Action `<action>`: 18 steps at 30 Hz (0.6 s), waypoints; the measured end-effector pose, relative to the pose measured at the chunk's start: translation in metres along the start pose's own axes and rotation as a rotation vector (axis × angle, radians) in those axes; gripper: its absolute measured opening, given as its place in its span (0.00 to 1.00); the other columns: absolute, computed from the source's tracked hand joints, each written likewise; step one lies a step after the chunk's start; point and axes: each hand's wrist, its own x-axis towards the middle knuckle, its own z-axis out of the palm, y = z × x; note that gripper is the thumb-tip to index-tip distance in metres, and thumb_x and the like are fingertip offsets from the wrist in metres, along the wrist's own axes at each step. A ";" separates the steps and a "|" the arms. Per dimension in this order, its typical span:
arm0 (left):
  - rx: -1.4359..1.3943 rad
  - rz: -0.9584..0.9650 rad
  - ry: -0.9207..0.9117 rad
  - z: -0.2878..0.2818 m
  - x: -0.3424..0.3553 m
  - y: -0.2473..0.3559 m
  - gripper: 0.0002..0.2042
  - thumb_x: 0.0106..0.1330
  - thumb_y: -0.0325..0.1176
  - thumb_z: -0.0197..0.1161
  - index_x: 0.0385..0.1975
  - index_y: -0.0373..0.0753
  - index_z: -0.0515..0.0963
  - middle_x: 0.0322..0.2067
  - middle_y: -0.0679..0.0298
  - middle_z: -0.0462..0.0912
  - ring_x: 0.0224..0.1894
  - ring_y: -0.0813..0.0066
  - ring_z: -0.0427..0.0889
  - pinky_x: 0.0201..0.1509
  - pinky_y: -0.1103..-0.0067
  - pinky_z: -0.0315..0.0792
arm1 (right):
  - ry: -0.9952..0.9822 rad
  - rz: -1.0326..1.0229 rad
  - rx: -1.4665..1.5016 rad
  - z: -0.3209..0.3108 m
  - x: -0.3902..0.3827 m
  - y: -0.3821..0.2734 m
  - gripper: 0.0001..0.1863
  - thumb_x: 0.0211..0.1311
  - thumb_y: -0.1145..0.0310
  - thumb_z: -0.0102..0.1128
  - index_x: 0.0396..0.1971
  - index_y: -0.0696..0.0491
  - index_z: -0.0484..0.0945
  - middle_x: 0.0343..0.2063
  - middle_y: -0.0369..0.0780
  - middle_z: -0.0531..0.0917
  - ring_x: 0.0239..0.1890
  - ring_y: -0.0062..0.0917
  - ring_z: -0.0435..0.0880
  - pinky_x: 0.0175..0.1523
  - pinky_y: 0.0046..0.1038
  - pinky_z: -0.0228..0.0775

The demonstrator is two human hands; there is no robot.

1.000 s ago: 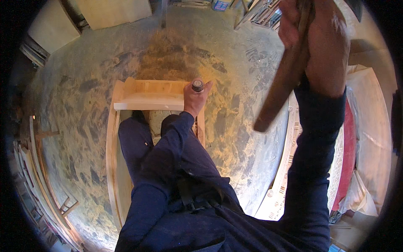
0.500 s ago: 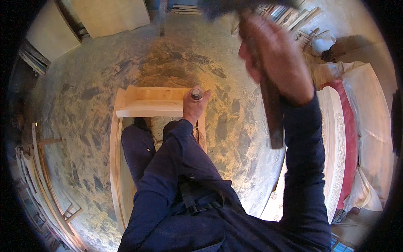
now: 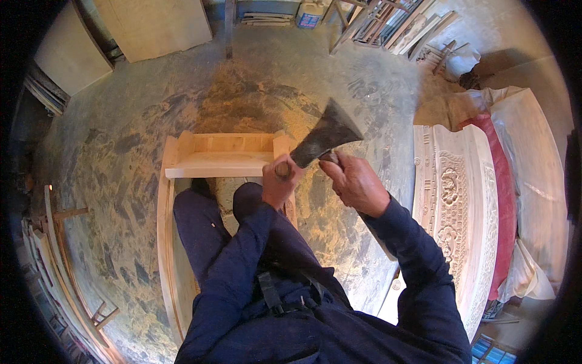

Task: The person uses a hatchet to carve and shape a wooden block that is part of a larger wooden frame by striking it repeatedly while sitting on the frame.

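Note:
My left hand [image 3: 279, 193] is closed around an upright chisel [image 3: 283, 170]; only the round end of its handle shows, and the blade is hidden below the fist. It rests at the right corner of a light wooden frame [image 3: 221, 165]. My right hand [image 3: 360, 184] grips a hatchet [image 3: 327, 134] by its handle, just under the dark head. The flared cutting edge points up and away, while the blunt back of the head is at the top of the chisel. Whether the two touch, I cannot tell. The frame surrounds my legs.
On the right stands a carved pale wooden panel [image 3: 450, 206], with red cloth [image 3: 498, 182] and plastic sheeting [image 3: 530, 170] beyond. Long timber strips [image 3: 63, 261] lie at the left. Boards [image 3: 154, 27], a plastic jug [image 3: 310, 14] and a rack of wood pieces [image 3: 388, 24] stand at the back.
My right hand has swung the hatchet down and left, from high at the upper right to the chisel's top. The left hand stays at the frame's corner, shifted slightly lower in view.

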 end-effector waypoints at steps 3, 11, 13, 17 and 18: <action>0.128 -0.097 0.039 -0.015 0.055 -0.008 0.18 0.63 0.33 0.70 0.19 0.36 0.67 0.15 0.68 0.67 0.23 0.80 0.66 0.29 0.74 0.68 | -0.029 0.147 0.206 -0.006 -0.007 -0.024 0.17 0.73 0.59 0.51 0.31 0.59 0.74 0.11 0.39 0.72 0.12 0.24 0.73 0.18 0.29 0.62; 0.094 -0.015 0.140 0.003 0.031 -0.023 0.17 0.61 0.35 0.72 0.18 0.38 0.70 0.14 0.68 0.69 0.20 0.76 0.66 0.26 0.73 0.67 | 0.080 0.403 0.197 0.014 -0.063 0.016 0.12 0.71 0.63 0.54 0.38 0.59 0.75 0.14 0.46 0.76 0.16 0.33 0.78 0.24 0.33 0.68; -0.040 -0.353 0.106 -0.011 0.090 -0.055 0.16 0.62 0.35 0.71 0.18 0.38 0.72 0.14 0.69 0.71 0.19 0.76 0.69 0.26 0.73 0.68 | 0.015 0.423 0.133 0.044 -0.091 0.055 0.14 0.71 0.61 0.54 0.38 0.59 0.75 0.18 0.52 0.77 0.22 0.46 0.80 0.28 0.39 0.70; -0.176 -0.411 0.230 -0.004 0.109 -0.059 0.15 0.63 0.34 0.69 0.18 0.42 0.71 0.12 0.72 0.68 0.16 0.77 0.69 0.22 0.75 0.64 | -0.113 0.394 0.074 0.091 -0.138 0.087 0.20 0.70 0.54 0.55 0.38 0.60 0.76 0.25 0.59 0.79 0.32 0.57 0.80 0.35 0.47 0.70; -0.243 -0.436 0.160 -0.012 0.107 -0.057 0.15 0.64 0.34 0.69 0.18 0.43 0.70 0.12 0.73 0.67 0.15 0.78 0.67 0.20 0.75 0.62 | -0.152 0.421 0.134 0.102 -0.151 0.089 0.20 0.70 0.54 0.55 0.39 0.60 0.76 0.26 0.59 0.79 0.32 0.57 0.80 0.35 0.47 0.70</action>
